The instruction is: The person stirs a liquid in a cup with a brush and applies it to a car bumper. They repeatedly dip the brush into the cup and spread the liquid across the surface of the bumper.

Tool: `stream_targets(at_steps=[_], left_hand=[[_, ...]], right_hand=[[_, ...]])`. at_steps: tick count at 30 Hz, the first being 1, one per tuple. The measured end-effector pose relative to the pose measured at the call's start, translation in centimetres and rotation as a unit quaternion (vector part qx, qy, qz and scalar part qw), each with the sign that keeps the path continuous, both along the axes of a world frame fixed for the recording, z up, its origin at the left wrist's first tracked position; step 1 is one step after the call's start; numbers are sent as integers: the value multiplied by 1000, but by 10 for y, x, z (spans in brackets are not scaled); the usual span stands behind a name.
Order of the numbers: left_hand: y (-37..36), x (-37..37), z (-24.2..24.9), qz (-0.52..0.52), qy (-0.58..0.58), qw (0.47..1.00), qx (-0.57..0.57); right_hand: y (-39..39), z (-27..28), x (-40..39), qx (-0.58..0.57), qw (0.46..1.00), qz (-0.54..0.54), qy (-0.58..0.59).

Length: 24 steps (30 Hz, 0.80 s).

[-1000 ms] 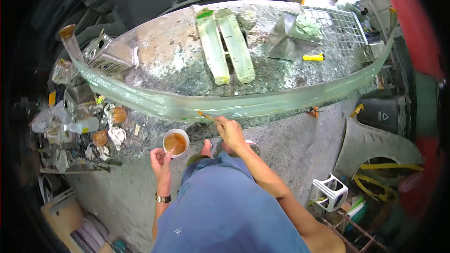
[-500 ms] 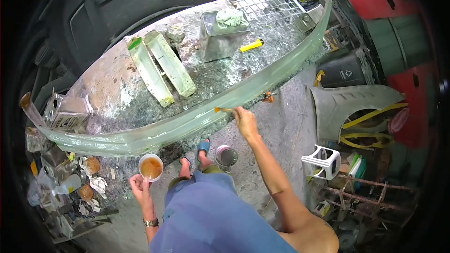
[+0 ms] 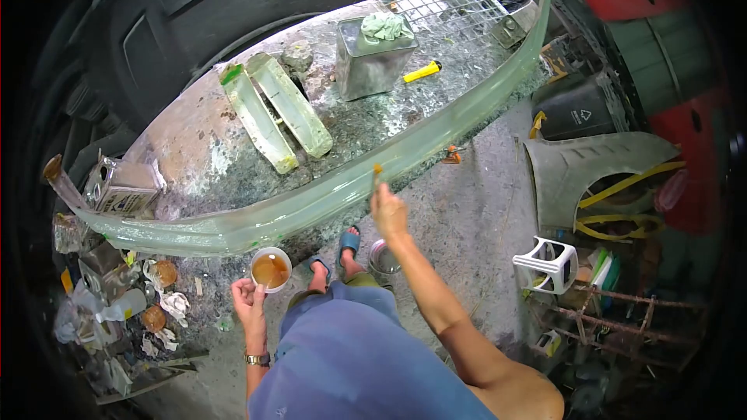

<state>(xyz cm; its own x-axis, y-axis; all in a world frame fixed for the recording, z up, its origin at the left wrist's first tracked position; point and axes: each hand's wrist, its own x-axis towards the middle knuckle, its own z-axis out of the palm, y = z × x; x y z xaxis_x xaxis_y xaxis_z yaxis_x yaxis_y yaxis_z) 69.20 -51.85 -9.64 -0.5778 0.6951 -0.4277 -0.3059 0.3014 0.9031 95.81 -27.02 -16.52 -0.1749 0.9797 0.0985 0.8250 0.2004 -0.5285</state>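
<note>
My left hand (image 3: 249, 303) grips a white cup (image 3: 271, 253) by its side, near the front of the table. Amber liquid shows inside the cup. In my right hand (image 3: 389, 211) is a small paintbrush (image 3: 377, 175), its orange-stained bristles right at the surface of a long, curved, translucent greenish panel (image 3: 327, 196). The glossy panel runs along the near edge of the table, bending upward at both ends. Fingers cover much of the brush handle.
On the stained table (image 3: 191, 136) stand a metal can (image 3: 375, 70) topped by a crumpled cloth (image 3: 387, 27), a yellow cutter (image 3: 422, 71) and two trough-shaped pieces (image 3: 292, 105). A white stool (image 3: 546, 266) and grey fender (image 3: 599, 163) lie right; a bucket (image 3: 384, 258) is near my feet.
My right hand has shifted left, and the brush has turned to point up across the panel. The cup appears slightly farther right as the whole view shifts a little.
</note>
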Motion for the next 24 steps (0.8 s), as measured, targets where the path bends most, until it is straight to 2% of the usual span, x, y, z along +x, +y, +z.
stream_targets(at_steps=[3,6,8,10,11,13,15,17,19,21,23,24], left_hand=[[-4,-4,-8,0,-2,1000,0],[-4,-7,-15,-13,11,1000,-11],[4,-7,-19,-37,36,999,2],[14,-3,-21,-37,38,998,32],[24,1,-19,-33,33,998,47],[40,3,-8,-85,65,994,-4],[53,10,-5,-101,93,990,-9],[70,19,-2,-124,123,985,-6],[81,31,3,-145,144,979,5],[91,42,1,-143,127,982,6],[104,55,-3,-146,106,983,16],[109,60,-7,-132,90,987,10]], right_hand=[[-37,-2,-36,-30,999,36,7],[-57,32,-50,-74,994,76,31],[-65,66,-47,-30,991,102,84],[-71,117,-42,-187,957,54,213],[-73,136,-41,-224,937,27,267],[-76,149,-41,-204,941,49,266],[-76,163,-39,-137,959,159,191],[-75,157,-50,-114,965,170,167],[-66,134,-55,-80,973,207,61],[-53,115,-46,-122,972,197,45],[-36,103,-26,-272,940,108,175],[-30,82,-9,-269,925,78,257]])
